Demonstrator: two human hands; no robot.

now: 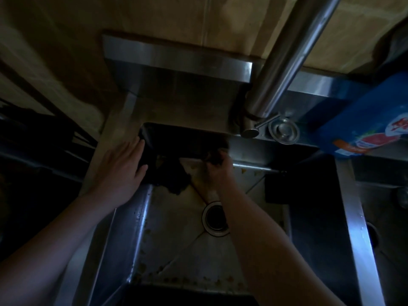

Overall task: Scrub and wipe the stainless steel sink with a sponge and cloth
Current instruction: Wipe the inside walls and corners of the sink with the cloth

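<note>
Sink [141, 219], left hand [122, 171] flat on rim, right hand [215, 171] clenching dark cloth [174, 180]

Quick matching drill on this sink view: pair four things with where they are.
1. dark cloth
2. round drain opening
3. blue printed packet
4. steel faucet pipe

a. sink floor centre
b. right ledge
c. draped at the far left sink corner
d. rising from behind the sink

Pairs: 1-c, 2-a, 3-b, 4-d
</note>
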